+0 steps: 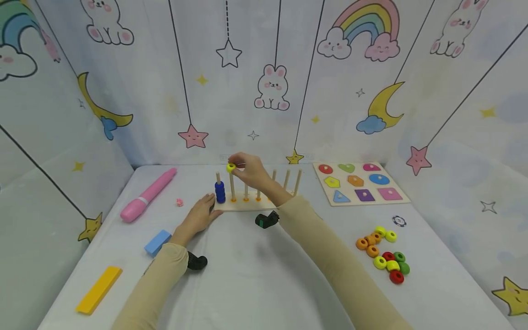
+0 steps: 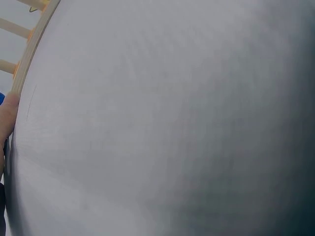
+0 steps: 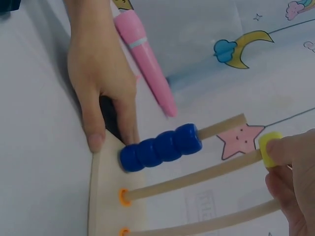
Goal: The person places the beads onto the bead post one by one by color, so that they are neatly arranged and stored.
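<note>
A wooden bead stacker has a pale base [image 1: 243, 207] with a row of upright pegs. Blue beads [image 3: 162, 146] are stacked on its leftmost peg, whose top stays bare. My right hand [image 1: 252, 173] pinches a yellow bead [image 3: 267, 153] between thumb and fingers, right at the top of the second peg [image 3: 197, 176]. At the base's left end, my left hand [image 1: 199, 215] grips the board, thumb on the near edge and fingers on the far side. Only the left thumb [image 2: 9, 115] and a bit of the base show in the left wrist view.
Loose yellow, orange, red and green beads [image 1: 380, 262] lie at the right, near a round chip [image 1: 399, 221]. A shape puzzle board [image 1: 338, 200] is behind them. On the left lie a pink stick [image 1: 150, 195], a blue block [image 1: 158, 243] and a yellow block [image 1: 99, 290].
</note>
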Demonstrator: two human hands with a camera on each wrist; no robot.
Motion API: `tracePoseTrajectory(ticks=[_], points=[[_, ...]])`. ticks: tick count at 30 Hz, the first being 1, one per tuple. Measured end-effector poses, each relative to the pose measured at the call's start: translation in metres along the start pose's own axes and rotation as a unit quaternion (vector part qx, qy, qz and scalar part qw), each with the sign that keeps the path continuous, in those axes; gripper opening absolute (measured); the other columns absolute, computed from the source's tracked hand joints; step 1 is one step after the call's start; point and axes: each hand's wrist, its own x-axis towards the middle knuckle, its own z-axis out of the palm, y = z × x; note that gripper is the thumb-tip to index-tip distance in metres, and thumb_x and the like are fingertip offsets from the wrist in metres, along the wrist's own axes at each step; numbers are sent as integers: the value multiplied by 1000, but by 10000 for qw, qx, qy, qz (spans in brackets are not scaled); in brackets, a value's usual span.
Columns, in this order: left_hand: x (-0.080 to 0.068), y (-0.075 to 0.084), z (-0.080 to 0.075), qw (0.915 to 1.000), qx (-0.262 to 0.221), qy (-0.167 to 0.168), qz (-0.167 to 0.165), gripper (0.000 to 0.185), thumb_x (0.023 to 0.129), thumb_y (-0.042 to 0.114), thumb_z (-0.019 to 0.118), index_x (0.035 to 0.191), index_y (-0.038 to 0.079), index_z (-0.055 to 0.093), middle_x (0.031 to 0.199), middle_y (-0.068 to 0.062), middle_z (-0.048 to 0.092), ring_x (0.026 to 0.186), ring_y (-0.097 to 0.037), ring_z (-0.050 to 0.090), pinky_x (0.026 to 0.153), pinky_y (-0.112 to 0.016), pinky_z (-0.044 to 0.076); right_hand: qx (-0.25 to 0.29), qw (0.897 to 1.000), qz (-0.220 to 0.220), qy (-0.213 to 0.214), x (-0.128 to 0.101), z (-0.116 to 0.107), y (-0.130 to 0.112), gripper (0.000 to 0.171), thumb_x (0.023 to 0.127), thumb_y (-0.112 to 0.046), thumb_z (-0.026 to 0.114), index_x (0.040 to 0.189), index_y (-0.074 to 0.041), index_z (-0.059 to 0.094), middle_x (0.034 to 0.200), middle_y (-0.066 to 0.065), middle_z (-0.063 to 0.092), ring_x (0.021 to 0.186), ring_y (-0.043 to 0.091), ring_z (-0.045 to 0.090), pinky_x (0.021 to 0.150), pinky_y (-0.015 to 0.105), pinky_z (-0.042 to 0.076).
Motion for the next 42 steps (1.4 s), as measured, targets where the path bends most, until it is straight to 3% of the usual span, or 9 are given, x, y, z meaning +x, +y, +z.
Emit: tracePoseTrajectory(ticks=[9, 13, 17, 22, 28, 34, 36, 42], points=[[3, 2, -1, 10000, 10, 48, 33, 67, 95, 33, 58, 136, -15, 36, 144, -28, 34, 135, -42, 26, 112, -53, 21, -94, 9999, 98, -36, -1, -13, -3, 32, 87, -2, 67, 118, 1, 59, 115, 12, 63, 107, 18, 60, 91, 16, 46], [3, 2, -5, 9999, 78, 80, -26, 67, 95, 33, 57, 136, -15, 36, 144, -28, 34, 135, -42, 26, 112, -52, 21, 516, 9982, 283, 69, -8, -29, -6, 29, 87, -2, 66, 116, 0, 61, 114, 12, 64, 106, 19, 61, 88, 17, 49], [0, 2, -5, 9999, 51, 106, -47, 67, 95, 33, 57, 136, -16, 36, 144, -29, 33, 136, -42, 25, 112, -52, 20, 1300, 9900, 537, -115, -28, -56, -17, 29, 88, -1, 64, 116, 5, 61, 114, 17, 63, 107, 25, 61, 89, 25, 50], [-7, 1, -6, 9999, 51, 73, -137, 66, 95, 32, 58, 135, -17, 37, 143, -29, 34, 135, -43, 25, 111, -53, 21, 1773, 9803, 663, -561, -65, -85, -11, 31, 90, 2, 59, 120, 10, 57, 118, 26, 59, 108, 35, 59, 91, 32, 51], [-8, -1, -7, 9998, 67, 135, -104, 65, 95, 31, 57, 134, -17, 38, 143, -30, 35, 135, -43, 26, 111, -53, 21, 1526, 9804, 1047, -679, -124, -119, 30, 30, 91, 1, 59, 120, 9, 57, 116, 26, 60, 107, 36, 59, 89, 28, 52], [-7, -1, -10, 9997, 87, 176, -114, 65, 95, 30, 58, 134, -17, 38, 142, -30, 35, 134, -44, 27, 111, -53, 21, 1189, 9738, 1908, -333, -194, -153, 79, 32, 94, -12, 60, 123, 2, 58, 119, 21, 61, 110, 35, 57, 87, 22, 51], [-7, -1, -9, 9998, 82, 175, -88, 65, 95, 31, 58, 134, -17, 38, 142, -30, 35, 134, -44, 27, 111, -53, 21, 1066, 9742, 1982, -172, -219, -166, 96, 34, 94, -16, 61, 123, 1, 58, 118, 20, 62, 110, 35, 58, 87, 21, 51], [-5, 0, -6, 9999, 98, 121, -28, 65, 95, 31, 58, 134, -17, 38, 142, -30, 35, 134, -43, 27, 111, -52, 21, 306, 9667, 2474, 584, -291, -203, 123, 34, 93, -22, 62, 121, -3, 60, 116, 15, 63, 105, 18, 61, 82, 12, 49]])
